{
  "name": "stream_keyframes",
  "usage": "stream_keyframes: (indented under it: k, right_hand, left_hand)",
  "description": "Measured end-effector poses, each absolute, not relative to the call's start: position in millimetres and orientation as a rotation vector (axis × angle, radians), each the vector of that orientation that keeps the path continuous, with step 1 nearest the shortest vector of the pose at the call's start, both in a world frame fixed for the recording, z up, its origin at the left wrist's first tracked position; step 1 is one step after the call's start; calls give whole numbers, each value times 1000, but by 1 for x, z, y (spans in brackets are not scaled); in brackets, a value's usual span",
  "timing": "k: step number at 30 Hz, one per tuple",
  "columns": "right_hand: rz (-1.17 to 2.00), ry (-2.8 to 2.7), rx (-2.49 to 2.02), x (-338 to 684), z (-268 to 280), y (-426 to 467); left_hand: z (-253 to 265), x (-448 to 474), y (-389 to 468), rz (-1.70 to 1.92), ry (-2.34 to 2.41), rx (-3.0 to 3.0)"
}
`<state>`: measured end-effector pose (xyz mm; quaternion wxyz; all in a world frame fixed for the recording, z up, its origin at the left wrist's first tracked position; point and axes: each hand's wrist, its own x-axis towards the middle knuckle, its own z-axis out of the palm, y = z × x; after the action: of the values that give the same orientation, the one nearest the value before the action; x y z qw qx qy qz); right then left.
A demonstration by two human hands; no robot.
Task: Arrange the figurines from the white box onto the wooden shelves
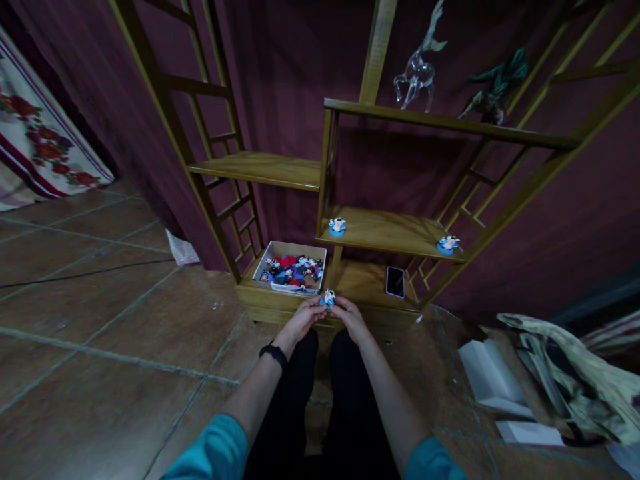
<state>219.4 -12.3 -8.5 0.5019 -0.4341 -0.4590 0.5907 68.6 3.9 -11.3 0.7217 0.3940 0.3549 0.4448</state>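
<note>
A small blue-and-white figurine [328, 298] is held between my two hands, just in front of the low shelf. My left hand [306, 316] grips it from the left, and my right hand [351, 319] pinches it from the right. Left of it, an open cardboard box [265, 277] contains several jumbled figurines in red, purple and black. On the shelf board above stand two similar figurines on blue bases: one figurine [337, 227] at the left end, another figurine [448, 245] at the right end.
The wooden shelf unit [385, 230] has boards at several heights. A phone [395, 282] lies on its bottom board. Higher up stand a clear glass deer [417, 73] and a dark green-brown statue [495, 90]. White boxes [493, 377] and cloth [575, 373] lie on the floor at right.
</note>
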Motion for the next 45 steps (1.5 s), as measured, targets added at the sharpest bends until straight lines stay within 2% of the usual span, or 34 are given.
stream_keyframes:
  k: [6,18,31,45]
  right_hand:
    - [1423,-1070,-1051,219,-10,-10]
    - [1215,-1135,-1089,217,-12,-13]
    - [1310,-1063,-1013,218,-13,-12]
    - [1320,-1006,-1040,220,-25,-5]
  left_hand:
    - [-14,70,6,1021,776,839]
    - [-17,71,5,1029,772,856]
    - [-18,68,8,975,690,735]
    - [-22,74,6,1100,793,816]
